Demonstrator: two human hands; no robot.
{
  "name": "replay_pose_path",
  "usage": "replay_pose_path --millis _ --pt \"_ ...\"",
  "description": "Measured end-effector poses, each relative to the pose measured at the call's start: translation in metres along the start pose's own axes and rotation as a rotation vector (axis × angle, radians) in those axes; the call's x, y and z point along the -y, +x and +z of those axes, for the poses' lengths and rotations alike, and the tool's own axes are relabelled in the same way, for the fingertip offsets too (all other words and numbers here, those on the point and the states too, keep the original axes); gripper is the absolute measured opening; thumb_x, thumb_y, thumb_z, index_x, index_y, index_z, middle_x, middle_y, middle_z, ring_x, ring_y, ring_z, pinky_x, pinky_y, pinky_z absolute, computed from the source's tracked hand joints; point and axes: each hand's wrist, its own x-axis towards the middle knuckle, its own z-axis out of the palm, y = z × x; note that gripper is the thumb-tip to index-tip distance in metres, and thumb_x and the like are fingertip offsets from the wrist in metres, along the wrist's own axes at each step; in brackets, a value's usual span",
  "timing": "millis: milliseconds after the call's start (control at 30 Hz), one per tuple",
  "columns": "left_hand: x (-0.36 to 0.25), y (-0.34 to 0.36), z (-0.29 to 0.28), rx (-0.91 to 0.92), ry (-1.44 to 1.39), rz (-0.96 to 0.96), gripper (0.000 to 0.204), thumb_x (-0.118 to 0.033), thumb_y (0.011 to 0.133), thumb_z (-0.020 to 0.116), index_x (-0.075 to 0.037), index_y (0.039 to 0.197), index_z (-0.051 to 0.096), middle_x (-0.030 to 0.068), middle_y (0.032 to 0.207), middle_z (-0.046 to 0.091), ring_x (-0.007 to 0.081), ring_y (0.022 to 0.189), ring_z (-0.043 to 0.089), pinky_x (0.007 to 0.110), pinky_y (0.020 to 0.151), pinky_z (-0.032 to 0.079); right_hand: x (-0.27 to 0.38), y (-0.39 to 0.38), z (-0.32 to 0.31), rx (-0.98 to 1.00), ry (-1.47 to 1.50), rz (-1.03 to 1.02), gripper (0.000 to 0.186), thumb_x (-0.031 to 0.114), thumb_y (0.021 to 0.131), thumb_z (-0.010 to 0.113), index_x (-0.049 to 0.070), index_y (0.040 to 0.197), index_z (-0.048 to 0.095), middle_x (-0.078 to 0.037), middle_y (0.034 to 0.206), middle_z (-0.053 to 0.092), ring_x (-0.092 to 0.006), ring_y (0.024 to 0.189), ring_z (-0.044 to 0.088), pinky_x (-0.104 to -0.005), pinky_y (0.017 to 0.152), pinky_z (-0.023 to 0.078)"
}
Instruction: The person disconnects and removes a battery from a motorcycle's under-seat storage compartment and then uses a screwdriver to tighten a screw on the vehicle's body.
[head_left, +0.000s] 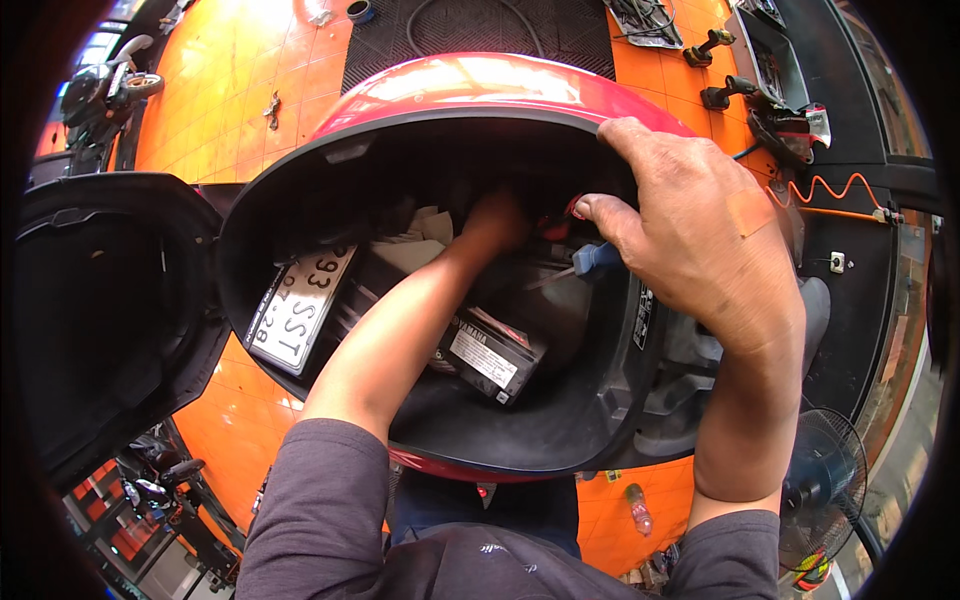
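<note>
I reach into the black storage compartment of a red scooter. My left hand is deep inside, near the far wall, its fingers lost in shadow. At the right rim is my right hand, its index finger bent over the edge and its thumb stretched inward. Below that thumb, a blue-handled screwdriver runs under the palm and appears gripped by hidden fingers; its shaft points left. A small red piece shows at the thumb tip. Beneath my left forearm lies a black labelled battery.
A licence plate leans in the compartment's left end, near crumpled paper. The raised black seat stands left. Two cordless drills are on the orange floor, far right. A fan stands near right, with a bottle on the floor.
</note>
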Motion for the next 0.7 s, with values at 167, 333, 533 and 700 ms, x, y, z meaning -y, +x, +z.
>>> replay_pose_path --millis 167,333,533,700 --pt "0.037 0.005 0.007 0.19 -0.017 0.059 0.048 -0.038 0.086 0.064 -0.008 0.124 0.064 0.0215 0.129 0.062 0.0356 0.12 0.059 0.045 0.101 0.046 0.006 0.003 -0.001 -0.02 0.078 -0.029 0.046 0.028 0.082 0.075 0.004 0.119 0.063 -0.018 0.109 0.069 -0.0362 0.103 0.064 -0.0438 0.089 0.051" --pt "-0.006 0.011 -0.026 0.391 -0.067 -0.047 0.054 -0.041 0.088 0.061 -0.009 0.132 0.06 0.0209 0.132 0.06 0.0345 0.122 0.058 0.044 0.103 0.044 0.003 0.005 -0.003 0.006 0.128 0.019 0.048 0.026 0.08 0.075 0.003 0.12 0.063 -0.019 0.108 0.068 -0.0364 0.099 0.064 -0.0433 0.087 0.05" --pt "-0.011 -0.009 -0.034 0.186 0.003 0.043 0.055 -0.038 0.089 0.06 -0.011 0.137 0.057 0.02 0.135 0.058 0.035 0.124 0.057 0.045 0.106 0.044 0.007 0.005 0.003 -0.049 0.108 -0.012 0.048 0.022 0.078 0.076 0.002 0.12 0.062 -0.014 0.076 0.058 -0.0269 0.068 0.055 -0.0384 0.066 0.045" --pt "0.008 0.005 0.002 0.13 0.127 0.022 0.049 -0.034 0.093 0.056 -0.012 0.136 0.057 0.019 0.135 0.058 0.0337 0.124 0.057 0.044 0.106 0.044 0.009 0.008 0.002 -0.012 0.166 0.034 0.048 0.019 0.077 0.077 0.001 0.119 0.062 -0.011 0.064 0.048 -0.0206 0.056 0.045 -0.0347 0.056 0.038"
